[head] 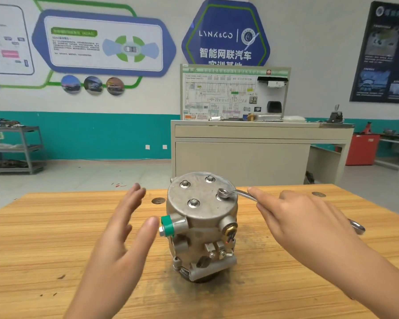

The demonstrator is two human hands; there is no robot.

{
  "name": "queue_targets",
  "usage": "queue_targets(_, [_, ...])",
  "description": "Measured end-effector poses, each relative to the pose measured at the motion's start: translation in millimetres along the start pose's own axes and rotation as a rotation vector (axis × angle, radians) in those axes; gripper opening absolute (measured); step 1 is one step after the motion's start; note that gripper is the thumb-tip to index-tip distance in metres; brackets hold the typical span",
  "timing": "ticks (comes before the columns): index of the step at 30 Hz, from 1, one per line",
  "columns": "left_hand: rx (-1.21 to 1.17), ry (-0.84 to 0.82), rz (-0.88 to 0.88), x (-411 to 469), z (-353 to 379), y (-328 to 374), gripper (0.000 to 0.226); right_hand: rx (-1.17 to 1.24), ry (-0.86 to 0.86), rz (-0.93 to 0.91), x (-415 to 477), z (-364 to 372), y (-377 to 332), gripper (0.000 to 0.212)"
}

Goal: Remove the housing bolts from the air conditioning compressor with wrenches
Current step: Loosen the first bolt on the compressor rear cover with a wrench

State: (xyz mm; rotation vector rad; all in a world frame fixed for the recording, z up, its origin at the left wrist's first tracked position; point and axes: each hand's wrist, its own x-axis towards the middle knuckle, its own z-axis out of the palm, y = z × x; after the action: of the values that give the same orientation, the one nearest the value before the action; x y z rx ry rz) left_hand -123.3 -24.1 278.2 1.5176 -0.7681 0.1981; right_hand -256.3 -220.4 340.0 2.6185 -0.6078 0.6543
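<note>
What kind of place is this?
Probably an automotive training workshop: a wiring-diagram trainer board on a cabinet, car-technology wall posters, and an air conditioning compressor on a wooden workbench.

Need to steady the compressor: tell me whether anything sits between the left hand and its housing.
Nothing visible does. The left hand hovers open beside the compressor, thumb close to the green cap, no object between them.

Premises: automotive training workshop. Evidence: wall sign [226, 42] bearing car-brand lettering; wall panel [104, 42] showing a car diagram; wiring-diagram training board [230, 95] on a cabinet [240, 153]; steel parts rack [16, 148]; wooden workbench [55, 226] carrying a compressor [200, 222].
</note>
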Motion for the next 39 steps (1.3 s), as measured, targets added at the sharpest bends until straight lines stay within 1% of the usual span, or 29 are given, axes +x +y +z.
queue_targets(1, [0.04,-0.016,0.006,4.9,7.9,1.2,0.052,-0.056,-0.044,0.014,-0.4,-2.2,-3.9,0.049])
queue_targets(3, [0.088,-0.043,-0.039,15.6,24.2,4.3,0.061,-0.08,-0.034,-0.044,-3.2,-16.0,-11.9,0.065])
queue_targets(4, [0.076,-0.051,-0.064,19.6,30.8,3.2,0.062,-0.081,-0.115,-0.1,-5.1,-18.4,-15.0,0.071])
queue_targets(5, [0.066,-0.049,-0.074,22.6,35.9,0.7,0.059,-0.107,-0.099,-0.105,-5.8,-16.7,-17.7,0.073])
queue_targets(6, [0.08,-0.037,-0.077,24.2,39.5,-4.1,0.053,-0.107,-0.081,-0.119,-9.0,-10.5,-18.0,0.073])
queue_targets(7, [0.082,-0.029,-0.08,24.6,42.3,-4.6,0.05,-0.103,-0.132,-0.154,-9.4,-9.1,-17.9,0.072])
queue_targets(10, [0.052,0.004,-0.093,23.1,50.1,-7.2,0.047,-0.107,-0.161,-0.225,-6.4,-10.7,-19.0,0.073])
queue_targets(12, [0.054,0.009,-0.076,20.7,55.5,-7.5,0.049,-0.13,-0.188,-0.224,-3.9,-14.1,-22.4,0.073])
queue_targets(14, [0.06,0.028,-0.043,16.6,60.4,-7.1,0.053,-0.151,-0.21,-0.186,-3.3,-13.0,-21.9,0.073])
queue_targets(15, [0.051,0.037,-0.035,14.9,61.6,-7.1,0.054,-0.167,-0.185,-0.162,-4.5,-11.4,-21.1,0.074])
queue_targets(16, [0.036,0.058,-0.027,13.6,62.2,-7.2,0.054,-0.178,-0.125,-0.146,-5.0,-8.6,-19.5,0.076])
queue_targets(17, [0.007,0.075,-0.024,13.4,63.0,-7.7,0.053,-0.186,-0.109,-0.107,-7.7,-7.0,-17.6,0.078])
queue_targets(18, [-0.035,0.09,-0.033,13.4,63.7,-8.1,0.05,-0.144,-0.053,-0.084,-9.3,-7.2,-15.8,0.075])
queue_targets(19, [-0.072,0.099,-0.045,13.5,64.6,-9.6,0.047,-0.093,0.072,-0.099,-10.3,-1.0,-12.2,0.066])
queue_targets(20, [-0.11,0.108,-0.058,13.9,65.5,-10.8,0.043,-0.063,0.184,-0.122,-10.5,7.3,-7.3,0.051])
queue_targets(21, [-0.147,0.114,-0.069,14.6,65.7,-12.4,0.04,-0.057,0.254,-0.141,-10.3,13.0,-3.3,0.035])
queue_targets(22, [-0.18,0.12,-0.079,15.6,65.4,-13.6,0.04,-0.061,0.313,-0.152,-9.4,16.8,0.8,0.029])
queue_targets(24, [-0.217,0.134,-0.086,18.8,63.0,-16.9,0.039,-0.032,0.417,-0.179,-4.0,21.9,9.8,0.036])
queue_targets(25, [-0.228,0.135,-0.087,21.2,61.5,-18.7,0.039,-0.013,0.468,-0.212,0.3,26.3,15.4,0.035])
queue_targets(28, [-0.265,0.124,-0.097,27.4,57.3,-20.4,0.038,0.042,0.531,-0.312,16.3,40.5,29.8,0.031])
queue_targets(32, [-0.289,0.108,-0.106,31.3,55.3,-19.3,0.039,0.123,0.59,-0.3,46.4,53.1,31.0,0.02])
queue_targets(35, [-0.306,0.094,-0.11,33.2,55.4,-16.7,0.042,0.162,0.588,-0.342,72.7,56.7,21.0,0.02])
queue_targets(39, [-0.312,0.104,-0.105,33.3,57.1,-16.1,0.041,0.163,0.564,-0.488,99.3,56.2,7.3,0.018])
